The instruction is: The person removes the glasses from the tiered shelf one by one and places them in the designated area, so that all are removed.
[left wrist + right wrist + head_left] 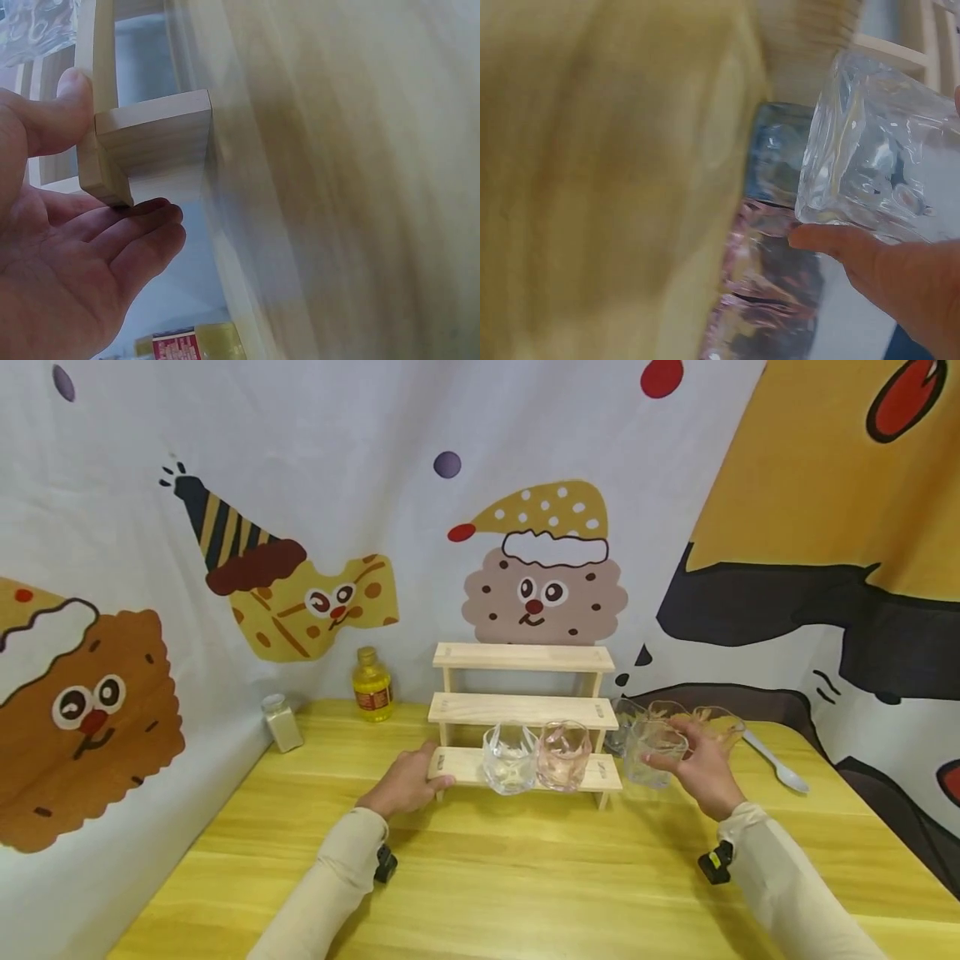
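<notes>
Wooden stand, left end pinched by left grip, carries clear glass and pink glass on lowest step; right grip pinches third glass, seemingly three more glasses unshelved toward table's far right corner.

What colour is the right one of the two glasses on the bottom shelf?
That glass is pale pink and transparent, best seen in the head view.

Cartoon-print curtain, yellow wood-grain table
</notes>
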`<state>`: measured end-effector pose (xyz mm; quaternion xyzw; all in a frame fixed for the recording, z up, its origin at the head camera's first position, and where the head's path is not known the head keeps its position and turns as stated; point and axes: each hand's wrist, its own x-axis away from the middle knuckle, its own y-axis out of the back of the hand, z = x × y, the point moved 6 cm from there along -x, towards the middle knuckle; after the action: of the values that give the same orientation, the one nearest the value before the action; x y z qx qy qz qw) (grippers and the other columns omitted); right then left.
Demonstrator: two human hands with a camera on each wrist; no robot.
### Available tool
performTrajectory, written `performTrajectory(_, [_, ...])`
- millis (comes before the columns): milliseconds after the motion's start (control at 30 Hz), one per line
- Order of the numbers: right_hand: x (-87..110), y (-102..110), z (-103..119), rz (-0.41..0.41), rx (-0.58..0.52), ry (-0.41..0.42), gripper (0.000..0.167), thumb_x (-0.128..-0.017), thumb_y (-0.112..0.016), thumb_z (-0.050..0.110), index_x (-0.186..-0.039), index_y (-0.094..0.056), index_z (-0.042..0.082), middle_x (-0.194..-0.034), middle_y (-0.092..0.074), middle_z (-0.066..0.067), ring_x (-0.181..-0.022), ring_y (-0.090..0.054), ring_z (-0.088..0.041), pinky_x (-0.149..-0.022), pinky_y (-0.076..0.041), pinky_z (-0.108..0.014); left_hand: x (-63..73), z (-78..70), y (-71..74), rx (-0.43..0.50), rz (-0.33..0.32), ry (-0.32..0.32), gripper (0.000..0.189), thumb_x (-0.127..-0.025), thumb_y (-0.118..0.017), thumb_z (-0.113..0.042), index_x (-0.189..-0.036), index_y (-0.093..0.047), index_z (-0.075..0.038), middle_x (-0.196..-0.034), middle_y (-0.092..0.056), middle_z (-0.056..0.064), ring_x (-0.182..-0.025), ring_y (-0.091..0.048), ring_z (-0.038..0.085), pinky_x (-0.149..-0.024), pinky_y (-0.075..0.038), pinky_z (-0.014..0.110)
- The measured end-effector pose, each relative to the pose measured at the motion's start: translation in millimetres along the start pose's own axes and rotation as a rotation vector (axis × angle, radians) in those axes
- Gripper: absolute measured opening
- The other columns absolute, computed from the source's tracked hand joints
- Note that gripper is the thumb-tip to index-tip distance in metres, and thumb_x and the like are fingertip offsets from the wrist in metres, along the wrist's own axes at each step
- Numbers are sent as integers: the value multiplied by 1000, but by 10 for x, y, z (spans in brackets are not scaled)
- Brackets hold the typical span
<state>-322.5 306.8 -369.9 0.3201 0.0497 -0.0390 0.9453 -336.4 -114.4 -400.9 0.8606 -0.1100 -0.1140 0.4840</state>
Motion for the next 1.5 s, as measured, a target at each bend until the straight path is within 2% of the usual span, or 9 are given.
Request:
performTrajectory(233, [-54, -163, -130, 59, -40, 3, 94, -88, -79, 25, -158, -22, 0, -156, -32, -33, -135, -42, -51, -103, -46, -60, -17, -7, -1, 2, 3, -2, 63, -96, -69, -30, -145, -43, 2, -119, -69, 25, -112, -66, 36, -96, -53, 48])
performTrajectory(433, [-79, -257, -163, 80, -148, 6, 92, -86, -79, 10, -157, -23, -1, -151, -40, -32, -129, -50, -47, -88, -57, -31, -27, 14, 0, -9, 22, 9, 64, -96, -68, -32, -145, -43, 0, -116, -69, 22, -110, -66, 32, -94, -53, 46])
performTrajectory(533, [-85, -298, -182, 92, -198, -3, 93, -84, -78, 4, -158, -22, -2, -151, -39, -32, -131, -47, -49, -85, -56, -25, -23, 42, -1, -14, 29, 12, 64, -96, -68, -33, -146, -43, 0, -115, -70, 21, -106, -66, 28, -92, -53, 45])
performTrajectory(733, [-90, -346, -202, 121, -207, -17, 95, -84, -78, 3, -159, -19, 0, -156, -33, -32, -137, -42, -51, -93, -58, -40, 0, 51, 8, -4, 29, 13, 63, -96, -69, -31, -145, -44, 0, -112, -71, 20, -98, -66, 23, -89, -53, 43])
performTrajectory(867, [-105, -341, -204, 123, -174, -18, 95, -85, -79, 7, -159, -19, 1, -157, -33, -32, -139, -41, -51, -96, -56, -48, -5, 19, 23, -9, 23, 2, 64, -96, -68, -31, -145, -44, 1, -113, -71, 21, -103, -67, 27, -92, -54, 45])
performTrajectory(1000, [-128, -328, -185, 105, -79, -11, 95, -84, -80, 13, -158, -21, 1, -155, -35, -33, -137, -43, -52, -99, -52, -55, -13, 3, 28, -15, 19, -13, 64, -96, -69, -30, -145, -44, 2, -111, -71, 21, -104, -67, 29, -93, -53, 46])
performTrajectory(1133, [-137, -324, -123, 95, 86, 1, 97, -86, -80, 24, -158, -20, 0, -155, -33, -35, -136, -39, -56, -104, -43, -66, -27, 17, 22, -17, 18, -1, 64, -96, -69, -31, -145, -44, 1, -113, -71, 21, -108, -67, 30, -95, -53, 46])
performTrajectory(1333, [-11, -208, 73, 115, 270, 7, 103, -87, -78, 31, -160, -12, 0, -157, -24, -38, -134, -35, -61, -100, -39, -72, -33, 8, 3, 5, 27, -6, 66, -97, -67, -31, -147, -41, 1, -121, -69, 24, -116, -65, 36, -99, -52, 50])
performTrajectory(1500, [162, -134, 387, 52, 244, 91, 94, -89, -77, 22, -158, -19, 0, -156, -30, -37, -134, -39, -59, -103, -42, -67, -34, 11, 5, 0, 29, 0, 67, -97, -67, -32, -148, -40, 1, -119, -69, 24, -114, -66, 35, -99, -52, 49])
